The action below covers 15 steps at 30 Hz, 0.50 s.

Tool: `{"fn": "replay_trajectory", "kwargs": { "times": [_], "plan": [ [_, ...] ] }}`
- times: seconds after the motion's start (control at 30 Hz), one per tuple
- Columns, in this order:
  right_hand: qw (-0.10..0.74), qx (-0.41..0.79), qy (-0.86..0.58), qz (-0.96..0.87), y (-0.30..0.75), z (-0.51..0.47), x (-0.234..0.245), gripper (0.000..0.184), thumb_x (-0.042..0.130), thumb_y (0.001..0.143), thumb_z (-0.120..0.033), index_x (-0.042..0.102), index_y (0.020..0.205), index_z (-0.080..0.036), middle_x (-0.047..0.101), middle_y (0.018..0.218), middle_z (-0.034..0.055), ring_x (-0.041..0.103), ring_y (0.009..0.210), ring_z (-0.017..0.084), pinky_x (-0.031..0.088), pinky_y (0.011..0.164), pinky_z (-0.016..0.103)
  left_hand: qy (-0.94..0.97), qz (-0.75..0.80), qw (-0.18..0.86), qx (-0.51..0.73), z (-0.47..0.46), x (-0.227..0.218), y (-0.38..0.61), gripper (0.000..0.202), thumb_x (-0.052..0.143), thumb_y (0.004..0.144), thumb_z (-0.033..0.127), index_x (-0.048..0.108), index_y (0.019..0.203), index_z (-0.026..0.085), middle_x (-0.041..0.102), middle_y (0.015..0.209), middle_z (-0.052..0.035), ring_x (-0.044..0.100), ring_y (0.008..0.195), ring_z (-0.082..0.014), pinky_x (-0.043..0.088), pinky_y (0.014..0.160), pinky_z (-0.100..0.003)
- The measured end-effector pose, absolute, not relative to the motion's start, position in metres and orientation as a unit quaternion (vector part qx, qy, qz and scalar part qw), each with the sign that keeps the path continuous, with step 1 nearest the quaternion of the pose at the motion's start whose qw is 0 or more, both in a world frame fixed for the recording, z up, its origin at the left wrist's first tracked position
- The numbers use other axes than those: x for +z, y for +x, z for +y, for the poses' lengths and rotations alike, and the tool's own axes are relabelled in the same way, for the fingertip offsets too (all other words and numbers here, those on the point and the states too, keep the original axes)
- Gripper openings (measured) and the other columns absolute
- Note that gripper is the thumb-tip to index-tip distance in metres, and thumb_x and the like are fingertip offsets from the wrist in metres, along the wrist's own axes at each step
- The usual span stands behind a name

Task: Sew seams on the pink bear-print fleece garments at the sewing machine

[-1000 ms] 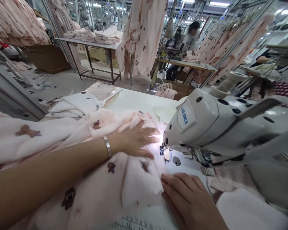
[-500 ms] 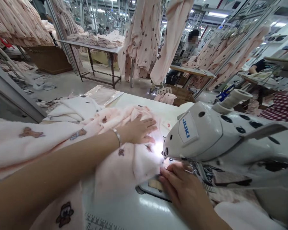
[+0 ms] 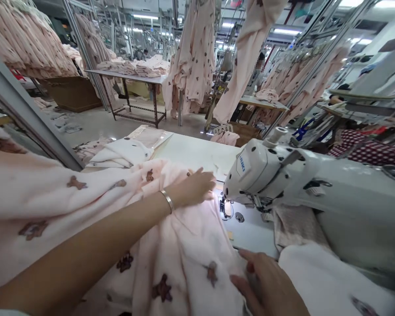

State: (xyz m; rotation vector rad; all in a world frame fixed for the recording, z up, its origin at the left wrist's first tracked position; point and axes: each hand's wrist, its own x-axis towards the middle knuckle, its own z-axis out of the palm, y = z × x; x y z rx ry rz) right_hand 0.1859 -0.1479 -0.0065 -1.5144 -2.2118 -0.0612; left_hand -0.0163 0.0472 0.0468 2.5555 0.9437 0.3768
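Note:
Pale pink fleece fabric (image 3: 197,239) with brown bear prints spreads over the left of the sewing table, its right edge beside the needle area. My left hand (image 3: 199,186), a silver bangle at its wrist, curls its fingers on the fabric's far part; the fingertips are slightly blurred. Low on the right is my right hand (image 3: 266,281), its thumb and forefinger apart, next to the fabric's near right edge. The white JUKI sewing machine (image 3: 250,171) stands to the right, its presser foot (image 3: 222,207) lit and beside the fabric edge.
White folded fabric (image 3: 118,151) and a clear plastic packet (image 3: 148,135) lie at the table's far left. More pale fabric (image 3: 322,267) lies right of my right hand. Hanging pink garments (image 3: 192,57), a side table (image 3: 128,78) and a person (image 3: 258,72) are beyond.
The fabric has come away from under the needle area and spread toward me. My right hand has moved nearer, away from the presser foot. The left hand's fingers have curled, and the view has shifted.

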Motion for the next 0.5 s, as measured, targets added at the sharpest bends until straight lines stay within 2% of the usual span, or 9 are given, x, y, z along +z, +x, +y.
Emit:
{"fn": "replay_trajectory", "kwargs": {
  "times": [0.07,0.13,0.17,0.23,0.27,0.33,0.4,0.5],
  "plan": [
    [0.214,-0.009,-0.555,-0.804,0.186,-0.145,-0.009,0.038,0.051,0.090,-0.038,0.049,0.123,-0.020,0.062,0.074,0.0002,0.062,0.063,0.015,0.051,0.054,0.026,0.903,0.335,0.234,0.131,0.045,0.062,-0.030,0.013,0.047,0.088,0.028,0.054,0.085,0.017,0.063,0.087,-0.0032,0.060,0.085,-0.0181,0.047,0.081,-0.032],
    [0.200,-0.011,-0.552,-0.809,0.191,-0.144,-0.007,0.038,0.050,0.090,-0.030,0.048,0.127,-0.020,0.060,0.070,-0.0021,0.060,0.058,0.014,0.048,0.052,0.025,0.886,0.332,0.289,0.144,0.025,0.083,-0.051,0.021,0.036,0.092,0.031,0.050,0.086,0.018,0.060,0.076,-0.0004,0.057,0.071,-0.0145,0.046,0.063,-0.025],
    [0.197,-0.029,-0.546,-0.814,0.195,-0.145,-0.005,0.034,0.050,0.089,-0.027,0.052,0.123,-0.022,0.059,0.070,-0.0021,0.059,0.058,0.013,0.047,0.053,0.025,0.876,0.326,0.325,0.145,0.011,0.093,-0.064,0.021,0.032,0.091,0.027,0.049,0.085,0.018,0.059,0.074,0.0000,0.056,0.069,-0.0138,0.045,0.060,-0.023],
    [0.201,-0.085,-0.529,-0.820,0.204,-0.149,0.001,0.024,0.050,0.088,-0.026,0.060,0.110,-0.023,0.060,0.075,-0.0002,0.060,0.066,0.014,0.045,0.057,0.026,0.880,0.307,0.340,0.126,-0.021,0.108,-0.086,0.016,0.034,0.083,0.014,0.050,0.081,0.018,0.059,0.075,-0.0006,0.055,0.071,-0.0144,0.044,0.062,-0.024],
    [0.203,-0.105,-0.521,-0.822,0.208,-0.152,0.004,0.020,0.050,0.088,-0.026,0.062,0.104,-0.023,0.060,0.077,0.0005,0.060,0.070,0.015,0.043,0.059,0.027,0.900,0.296,0.300,0.108,-0.037,0.111,-0.095,0.017,0.038,0.076,0.009,0.051,0.079,0.018,0.059,0.078,-0.0015,0.055,0.074,-0.0158,0.045,0.065,-0.026],
    [0.209,-0.122,-0.508,-0.827,0.213,-0.159,0.009,0.018,0.049,0.090,-0.028,0.062,0.100,-0.023,0.059,0.078,0.0006,0.058,0.072,0.015,0.041,0.062,0.027,0.949,0.263,0.155,0.076,-0.060,0.110,-0.104,0.026,0.042,0.066,0.002,0.054,0.082,0.017,0.060,0.088,-0.0043,0.054,0.083,-0.0193,0.044,0.074,-0.031],
    [0.210,-0.126,-0.501,-0.830,0.214,-0.163,0.012,0.018,0.047,0.091,-0.029,0.061,0.100,-0.022,0.058,0.076,0.0004,0.056,0.072,0.014,0.038,0.063,0.028,0.972,0.214,0.049,0.077,-0.070,0.104,-0.103,0.034,0.041,0.066,-0.003,0.056,0.089,0.017,0.061,0.098,-0.0070,0.053,0.092,-0.0214,0.043,0.082,-0.034],
    [0.208,-0.142,-0.477,-0.842,0.212,-0.165,0.014,0.018,0.049,0.090,-0.028,0.061,0.101,-0.021,0.057,0.077,0.0008,0.055,0.072,0.014,0.037,0.063,0.028,0.972,0.180,0.032,0.145,-0.057,0.096,-0.089,0.034,0.039,0.070,-0.005,0.057,0.089,0.016,0.059,0.115,-0.0094,0.050,0.109,-0.0214,0.040,0.094,-0.035]
  ]
}}
